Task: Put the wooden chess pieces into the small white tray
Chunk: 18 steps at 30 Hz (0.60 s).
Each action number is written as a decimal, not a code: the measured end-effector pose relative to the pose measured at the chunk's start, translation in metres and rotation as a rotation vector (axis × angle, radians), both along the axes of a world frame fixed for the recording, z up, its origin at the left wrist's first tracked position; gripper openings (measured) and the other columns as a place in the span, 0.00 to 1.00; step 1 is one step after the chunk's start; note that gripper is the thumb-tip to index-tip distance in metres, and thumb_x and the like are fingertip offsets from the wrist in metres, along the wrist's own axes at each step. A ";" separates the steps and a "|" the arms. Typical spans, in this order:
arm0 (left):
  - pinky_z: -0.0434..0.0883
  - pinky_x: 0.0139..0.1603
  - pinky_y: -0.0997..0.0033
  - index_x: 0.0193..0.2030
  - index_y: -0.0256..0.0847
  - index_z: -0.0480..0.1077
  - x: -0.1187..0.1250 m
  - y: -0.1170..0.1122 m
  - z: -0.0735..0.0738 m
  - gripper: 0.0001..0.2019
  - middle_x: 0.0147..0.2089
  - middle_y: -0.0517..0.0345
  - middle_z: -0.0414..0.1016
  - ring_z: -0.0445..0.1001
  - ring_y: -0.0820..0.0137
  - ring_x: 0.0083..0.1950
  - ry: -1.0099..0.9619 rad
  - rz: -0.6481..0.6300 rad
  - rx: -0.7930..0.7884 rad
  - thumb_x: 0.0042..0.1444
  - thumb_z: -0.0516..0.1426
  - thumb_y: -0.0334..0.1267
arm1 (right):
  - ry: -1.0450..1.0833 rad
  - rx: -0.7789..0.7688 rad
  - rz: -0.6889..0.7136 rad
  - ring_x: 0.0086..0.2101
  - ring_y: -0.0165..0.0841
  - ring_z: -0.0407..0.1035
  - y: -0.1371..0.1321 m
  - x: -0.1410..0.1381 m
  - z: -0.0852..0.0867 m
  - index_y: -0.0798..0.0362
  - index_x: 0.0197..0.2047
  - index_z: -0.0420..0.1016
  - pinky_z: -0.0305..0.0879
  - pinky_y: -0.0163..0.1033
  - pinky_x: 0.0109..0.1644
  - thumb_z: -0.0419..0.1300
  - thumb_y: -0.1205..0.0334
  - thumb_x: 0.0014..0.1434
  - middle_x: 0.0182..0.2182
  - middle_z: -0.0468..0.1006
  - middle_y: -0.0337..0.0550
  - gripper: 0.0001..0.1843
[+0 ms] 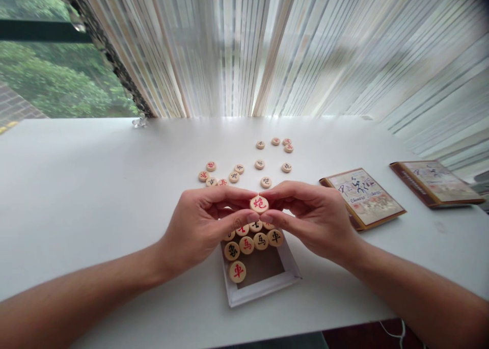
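Between the fingertips of my left hand (208,214) and my right hand (309,214) is a round wooden Chinese chess piece (259,204) with a red character, its face toward me. Both hands pinch it from the sides, above a shallow white box (263,288). Inside the box lie several chess pieces in rows, among them a red-marked piece (237,271) at the near left and a black-marked piece (275,237) at the right. My hands hide the far part of the box.
Several loose chess pieces (260,164) are scattered on the white table (114,186) beyond my hands. Right of them lie a Chinese chess box lid (362,198) and a second similar box (435,181). A striped curtain (229,48) hangs behind the far edge.
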<state>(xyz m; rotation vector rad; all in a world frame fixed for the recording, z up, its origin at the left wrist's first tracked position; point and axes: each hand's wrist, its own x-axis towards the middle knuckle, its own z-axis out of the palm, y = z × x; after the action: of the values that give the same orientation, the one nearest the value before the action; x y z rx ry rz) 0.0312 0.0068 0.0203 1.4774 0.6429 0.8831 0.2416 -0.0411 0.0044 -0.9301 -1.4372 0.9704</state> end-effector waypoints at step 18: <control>0.86 0.39 0.76 0.54 0.37 0.83 0.001 -0.007 -0.003 0.15 0.37 0.53 0.88 0.88 0.67 0.37 0.056 -0.034 0.037 0.60 0.69 0.29 | 0.045 -0.260 0.101 0.24 0.28 0.70 -0.002 -0.006 0.007 0.54 0.32 0.84 0.66 0.32 0.27 0.78 0.52 0.57 0.24 0.81 0.40 0.15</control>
<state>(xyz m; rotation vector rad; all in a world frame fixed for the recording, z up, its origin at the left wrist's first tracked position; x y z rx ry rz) 0.0318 -0.0005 0.0170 1.5467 0.6440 0.8334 0.2360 -0.0427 0.0116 -1.0244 -1.3509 1.2678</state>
